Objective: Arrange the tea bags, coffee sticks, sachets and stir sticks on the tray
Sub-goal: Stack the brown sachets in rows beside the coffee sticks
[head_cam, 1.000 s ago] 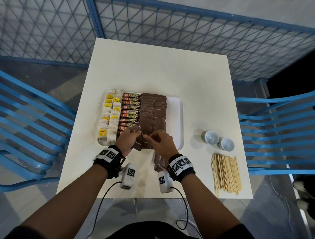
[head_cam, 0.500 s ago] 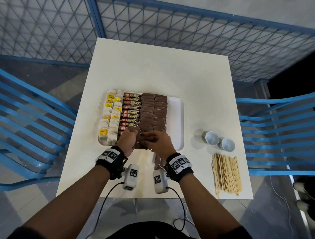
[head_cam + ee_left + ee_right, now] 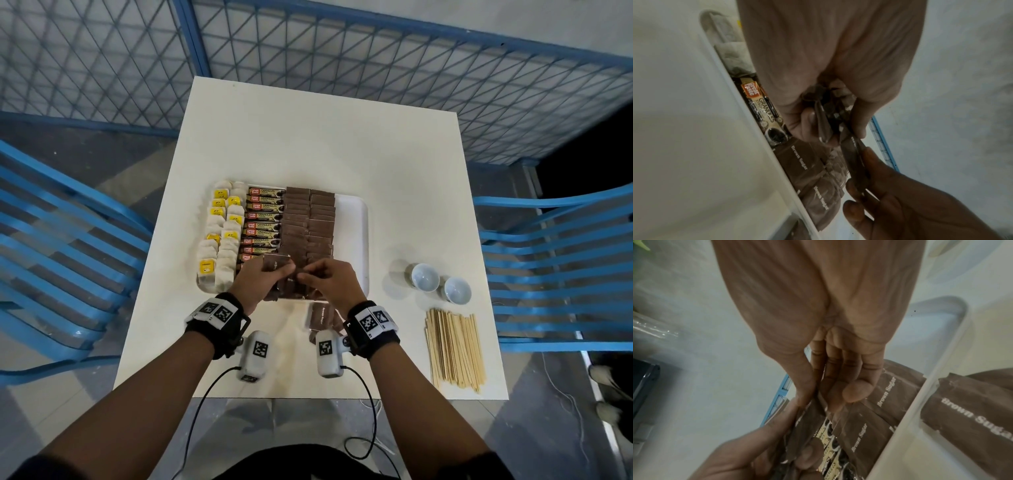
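A white tray [image 3: 351, 233] holds tea bags [image 3: 222, 240] at its left, then coffee sticks [image 3: 263, 219], then two columns of brown sugar sachets [image 3: 308, 222]. Both hands meet over the tray's near edge. My left hand [image 3: 284, 274] grips a small bunch of brown sachets [image 3: 824, 128]. My right hand [image 3: 303, 277] pinches one sachet [image 3: 854, 155] of that bunch between thumb and fingers [image 3: 857, 392]. More loose sachets [image 3: 322, 318] lie on the table under my right wrist. The stir sticks [image 3: 454, 349] lie in a pile at the near right, off the tray.
Two small white cups [image 3: 424, 277] [image 3: 457, 290] stand right of the tray, above the stir sticks. The tray's right strip is bare. Blue slatted chairs [image 3: 555, 274] flank the white table [image 3: 308, 137], and a blue mesh fence stands behind it.
Both hands have crept slightly forward over the tray's near edge and drawn closer together, still holding the brown sachets. Nothing else has moved.
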Tool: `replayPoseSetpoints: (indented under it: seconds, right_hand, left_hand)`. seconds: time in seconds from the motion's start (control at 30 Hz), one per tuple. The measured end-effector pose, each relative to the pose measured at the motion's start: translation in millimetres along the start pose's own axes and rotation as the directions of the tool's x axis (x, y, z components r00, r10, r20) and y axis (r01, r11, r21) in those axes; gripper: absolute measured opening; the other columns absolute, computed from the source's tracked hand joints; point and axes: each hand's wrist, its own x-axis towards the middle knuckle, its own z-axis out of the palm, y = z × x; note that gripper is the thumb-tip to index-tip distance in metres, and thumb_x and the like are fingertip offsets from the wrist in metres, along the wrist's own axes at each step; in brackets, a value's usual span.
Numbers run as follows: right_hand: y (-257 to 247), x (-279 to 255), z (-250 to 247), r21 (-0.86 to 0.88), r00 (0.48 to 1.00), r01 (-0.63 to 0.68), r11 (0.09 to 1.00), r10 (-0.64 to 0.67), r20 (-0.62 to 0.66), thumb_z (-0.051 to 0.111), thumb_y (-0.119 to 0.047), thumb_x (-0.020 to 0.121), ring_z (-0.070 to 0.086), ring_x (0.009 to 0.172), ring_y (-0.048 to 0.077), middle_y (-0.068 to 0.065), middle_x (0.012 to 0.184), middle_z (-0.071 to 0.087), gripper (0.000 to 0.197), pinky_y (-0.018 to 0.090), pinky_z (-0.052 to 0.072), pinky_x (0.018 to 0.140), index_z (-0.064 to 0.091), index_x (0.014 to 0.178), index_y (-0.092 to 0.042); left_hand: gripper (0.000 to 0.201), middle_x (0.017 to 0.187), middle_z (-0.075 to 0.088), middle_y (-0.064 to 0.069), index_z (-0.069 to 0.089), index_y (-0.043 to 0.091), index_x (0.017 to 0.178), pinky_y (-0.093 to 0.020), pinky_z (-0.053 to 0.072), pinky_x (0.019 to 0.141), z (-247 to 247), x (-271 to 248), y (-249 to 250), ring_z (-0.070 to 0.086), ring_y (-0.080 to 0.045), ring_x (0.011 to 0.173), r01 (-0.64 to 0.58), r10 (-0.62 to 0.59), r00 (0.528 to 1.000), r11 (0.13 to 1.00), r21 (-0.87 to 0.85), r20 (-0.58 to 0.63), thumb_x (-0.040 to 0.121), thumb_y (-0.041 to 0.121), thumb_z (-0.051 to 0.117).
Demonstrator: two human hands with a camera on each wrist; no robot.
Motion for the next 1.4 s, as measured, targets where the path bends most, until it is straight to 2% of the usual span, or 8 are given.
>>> replayPoseSetpoints:
  seconds: [0.1, 0.27, 0.43, 0.57, 0.8, 1.03, 1.33, 1.4]
  right_hand:
    - [0.7, 1.0, -2.8, 0.004, 0.998, -0.022, 1.0, 0.022, -0.052, 0.089, -0.017, 0.073, 0.074, 0.074, 0.029, 0.01, 0.082, 0.075, 0.018, 0.043, 0.063, 0.066, 0.072, 0.079, -0.014]
    - [-0.5, 7.2, -7.5, -0.09, 0.992, 0.014, 0.996, -0.025, -0.124, 0.087, -0.021, 0.076, 0.072, 0.071, 0.018, 0.001, 0.078, 0.075, 0.015, 0.034, 0.062, 0.067, 0.072, 0.074, -0.024]
    - [1.9, 9.5, -8.1, -0.133, 0.999, 0.006, 0.991, -0.012, -0.041, 0.086, -0.022, 0.078, 0.074, 0.078, 0.018, 0.0, 0.085, 0.076, 0.017, 0.04, 0.063, 0.073, 0.073, 0.09, -0.024]
    - [6.6, 9.7, -18.4, -0.153, 0.993, 0.009, 0.988, -0.027, -0.116, 0.085, -0.018, 0.079, 0.067, 0.064, 0.009, -0.003, 0.076, 0.073, 0.015, 0.025, 0.059, 0.067, 0.073, 0.086, -0.024]
    - [35.8, 7.3, -27.9, -0.25, 0.986, -0.106, 0.962, 0.069, -0.152, 0.084, -0.016, 0.078, 0.074, 0.076, 0.018, 0.002, 0.077, 0.075, 0.012, 0.034, 0.061, 0.08, 0.076, 0.083, -0.024]
    - [40.2, 5.3, -22.4, -0.352, 0.98, -0.102, 0.93, 0.032, -0.198, 0.083, -0.016, 0.079, 0.062, 0.069, 0.004, -0.009, 0.072, 0.067, 0.011, -0.001, 0.038, 0.062, 0.077, 0.089, -0.018]
    - [38.1, 5.2, -22.1, -0.295, 0.969, -0.125, 0.947, 0.053, -0.241, 0.084, -0.021, 0.079, 0.062, 0.074, 0.004, -0.004, 0.079, 0.069, 0.03, 0.004, 0.04, 0.062, 0.061, 0.099, -0.02]
    - [37.6, 4.6, -21.9, -0.265, 0.962, -0.116, 0.957, 0.041, -0.271, 0.081, -0.023, 0.08, 0.067, 0.076, 0.011, -0.002, 0.078, 0.069, 0.029, 0.019, 0.053, 0.074, 0.06, 0.099, -0.022]
  left_hand:
    - [0.007, 0.086, 0.077, -0.008, 0.078, 0.019, 0.094, -0.028, 0.054, 0.055, 0.2, -0.1, -0.2, 0.072, -0.023, 0.077, -0.018, 0.019, 0.999, 1.0, 0.01, -0.045, 0.088, 0.02, 0.079]
    - [0.009, 0.077, 0.074, -0.005, 0.076, 0.013, 0.096, -0.024, 0.049, 0.047, 0.1, 0.0, 0.0, 0.064, -0.018, 0.057, -0.009, 0.008, 0.998, 1.0, -0.01, -0.062, 0.09, 0.019, 0.077]
    - [0.008, 0.074, 0.073, -0.002, 0.073, 0.009, 0.097, -0.022, 0.049, 0.045, 2.1, 0.0, 1.8, 0.061, -0.012, 0.051, -0.002, -0.002, 0.996, 0.999, -0.049, -0.085, 0.092, 0.015, 0.074]
    - [0.013, 0.078, 0.07, -0.009, 0.069, 0.01, 0.098, -0.021, 0.038, 0.041, 0.6, 2.8, 0.0, 0.057, -0.018, 0.049, 0.041, -0.044, 0.995, 0.999, -0.035, -0.092, 0.102, 0.018, 0.06]
    - [0.018, 0.07, 0.071, -0.011, 0.06, 0.01, 0.1, -0.021, 0.034, 0.043, -5.4, 3.5, -0.4, 0.056, -0.023, 0.045, 0.122, -0.138, 0.984, 0.982, -0.142, -0.109, 0.104, 0.008, 0.043]
    - [0.018, 0.074, 0.07, -0.013, 0.06, 0.009, 0.104, -0.02, 0.035, 0.04, -4.4, 2.8, 0.5, 0.056, -0.022, 0.045, 0.125, -0.137, 0.985, 0.985, -0.118, -0.103, 0.105, 0.007, 0.042]
    - [0.024, 0.086, 0.074, -0.017, 0.06, 0.01, 0.109, -0.023, 0.039, 0.044, -4.8, 1.3, 1.6, 0.061, -0.025, 0.054, 0.14, -0.144, 0.989, 0.984, -0.113, -0.027, 0.105, 0.004, 0.037]
    - [0.023, 0.087, 0.075, -0.015, 0.061, 0.012, 0.107, -0.025, 0.04, 0.049, -4.9, -0.6, 0.4, 0.061, -0.024, 0.056, 0.114, -0.116, 0.993, 0.991, -0.072, -0.019, 0.107, 0.005, 0.039]
